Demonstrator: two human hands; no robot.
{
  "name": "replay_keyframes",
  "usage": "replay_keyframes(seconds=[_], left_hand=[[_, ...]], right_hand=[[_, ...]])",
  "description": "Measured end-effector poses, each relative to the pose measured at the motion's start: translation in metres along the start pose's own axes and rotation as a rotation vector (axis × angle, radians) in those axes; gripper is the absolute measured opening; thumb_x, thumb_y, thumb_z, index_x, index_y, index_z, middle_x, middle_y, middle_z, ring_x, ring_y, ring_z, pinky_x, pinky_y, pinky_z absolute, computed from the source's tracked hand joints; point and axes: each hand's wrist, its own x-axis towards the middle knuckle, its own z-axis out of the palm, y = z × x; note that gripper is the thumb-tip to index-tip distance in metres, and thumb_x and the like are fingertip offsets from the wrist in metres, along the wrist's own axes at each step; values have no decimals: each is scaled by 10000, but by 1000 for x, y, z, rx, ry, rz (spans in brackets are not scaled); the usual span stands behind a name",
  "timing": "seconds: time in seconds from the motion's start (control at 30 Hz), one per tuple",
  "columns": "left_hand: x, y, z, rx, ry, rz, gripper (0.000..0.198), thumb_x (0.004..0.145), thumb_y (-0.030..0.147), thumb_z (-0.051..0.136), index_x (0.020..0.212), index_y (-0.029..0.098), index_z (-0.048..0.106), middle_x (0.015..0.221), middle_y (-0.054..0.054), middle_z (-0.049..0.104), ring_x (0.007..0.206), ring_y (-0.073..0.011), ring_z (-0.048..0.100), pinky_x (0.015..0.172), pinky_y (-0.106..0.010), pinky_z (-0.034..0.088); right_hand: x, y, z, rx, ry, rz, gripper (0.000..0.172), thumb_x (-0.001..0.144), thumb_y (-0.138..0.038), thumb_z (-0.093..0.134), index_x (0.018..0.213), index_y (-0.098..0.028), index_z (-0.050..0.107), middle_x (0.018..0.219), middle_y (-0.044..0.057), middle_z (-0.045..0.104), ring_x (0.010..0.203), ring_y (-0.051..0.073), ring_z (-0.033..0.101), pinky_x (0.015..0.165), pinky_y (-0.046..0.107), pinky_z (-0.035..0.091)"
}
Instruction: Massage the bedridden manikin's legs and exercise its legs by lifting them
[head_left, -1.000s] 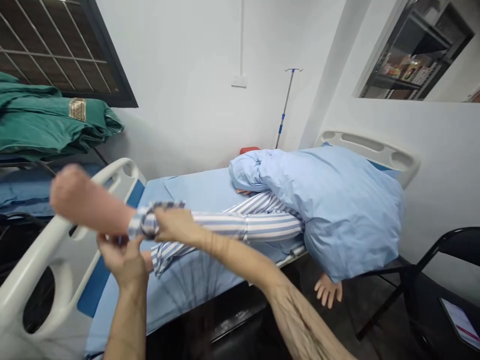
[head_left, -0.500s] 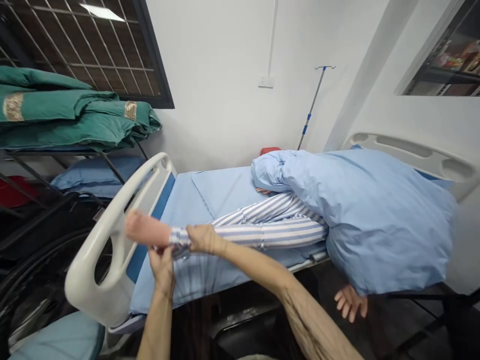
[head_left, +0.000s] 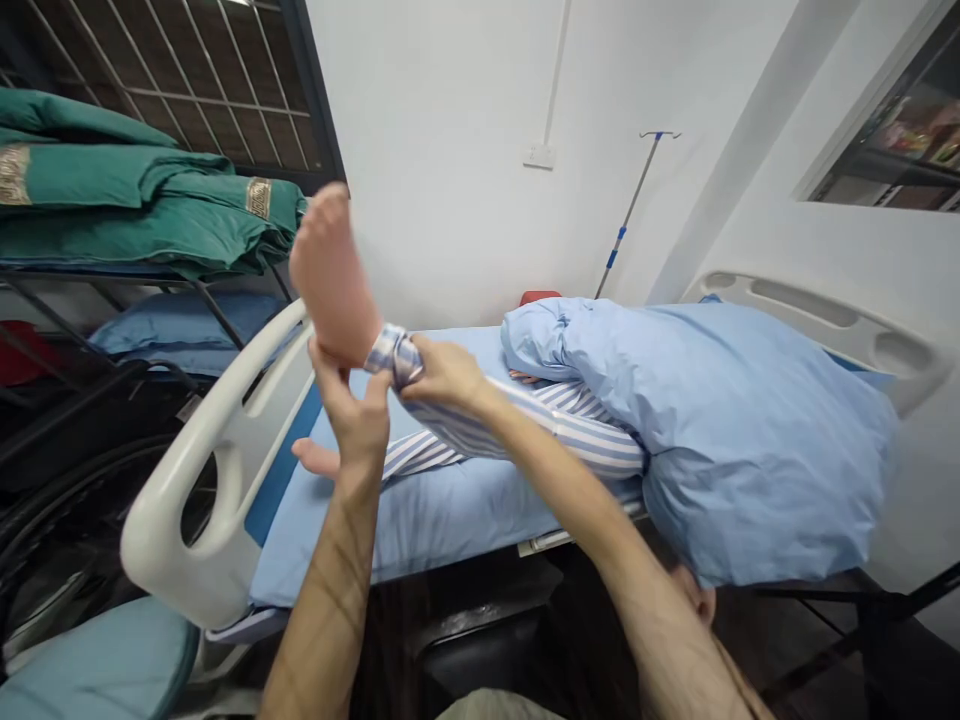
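A figure, which looks like a manikin, lies on the bed in blue-and-white striped trousers (head_left: 600, 440). One leg is lifted, with its bare foot (head_left: 336, 285) pointing up above the footboard. Cupped under the heel and ankle, my left hand (head_left: 356, 410) supports that foot from below. My right hand (head_left: 454, 372) grips the lower leg just above the bunched trouser cuff (head_left: 394, 352). The other foot (head_left: 316, 457) rests on the sheet, partly behind my left hand. A light blue quilt (head_left: 712, 400) covers the upper body.
The white footboard (head_left: 176, 490) stands at the left, with a wheelchair wheel (head_left: 45, 510) beyond it. Green folded covers (head_left: 150, 210) lie on a rack. An IV pole (head_left: 630, 210) stands behind the bed by the wall. A pale blue-green padded seat (head_left: 105, 660) is at lower left.
Both my hands have raised the leg. The foot has swung from lying level over the footboard to pointing upward, and the other foot now shows beneath.
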Motion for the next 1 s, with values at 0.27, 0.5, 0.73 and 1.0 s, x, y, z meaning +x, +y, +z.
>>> replay_keyframes(seconds=[0.27,0.5,0.73,1.0], left_hand=[[-100,-94,-124,78,282,-675,401,572,148,728,930,253,579,849,21,673,881,-200,691,833,-349,573],[-178,-139,-166,28,274,-1141,168,493,95,559,564,217,469,475,35,517,434,-206,587,500,-360,516],[-137,-114,-151,-41,328,-964,165,534,142,639,650,221,552,629,53,608,561,-138,609,634,-315,555],[-4,12,-26,-288,74,-273,683,655,269,546,1312,95,614,1108,-83,694,948,-191,665,975,-411,537]], right_hand=[[-36,-50,192,-13,-347,-65,513,784,-434,673,1234,-227,542,1176,148,743,1058,319,726,799,398,556],[-89,-54,273,-1,-563,-20,401,707,-372,669,1099,-314,611,1139,124,763,1051,321,738,755,441,596],[-59,-49,229,28,-468,-49,495,748,-439,661,1196,-241,588,1175,166,746,1076,343,726,825,456,583],[6,7,5,114,-81,-44,520,739,-470,685,1159,-173,613,1100,81,744,1022,265,686,873,345,535]])
